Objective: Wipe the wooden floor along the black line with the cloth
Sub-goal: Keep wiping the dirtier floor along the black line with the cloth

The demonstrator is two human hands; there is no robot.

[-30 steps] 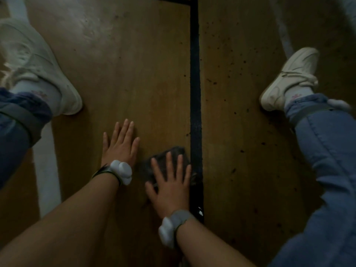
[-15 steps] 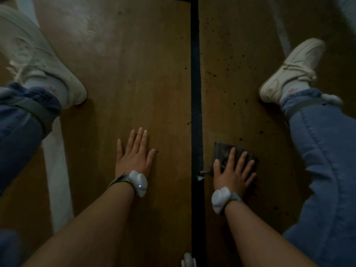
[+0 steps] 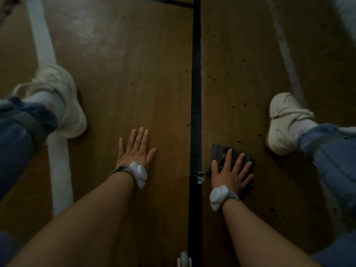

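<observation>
A black line runs straight up the middle of the wooden floor. Just right of the line lies a dark grey cloth, and my right hand presses flat on it with straight, spread fingers. A frayed corner of the cloth reaches the line's edge. My left hand rests flat on the bare floor left of the line, fingers straight, holding nothing. Both wrists wear white bands.
My legs in blue jeans spread to both sides, with a white shoe at the left and another white shoe at the right. A white floor stripe runs under the left foot. Dark specks dot the floor right of the line.
My right hand slid the cloth from the left side of the black line across to its right side. My left hand stayed flat on the floor. Both feet shifted as the view moved.
</observation>
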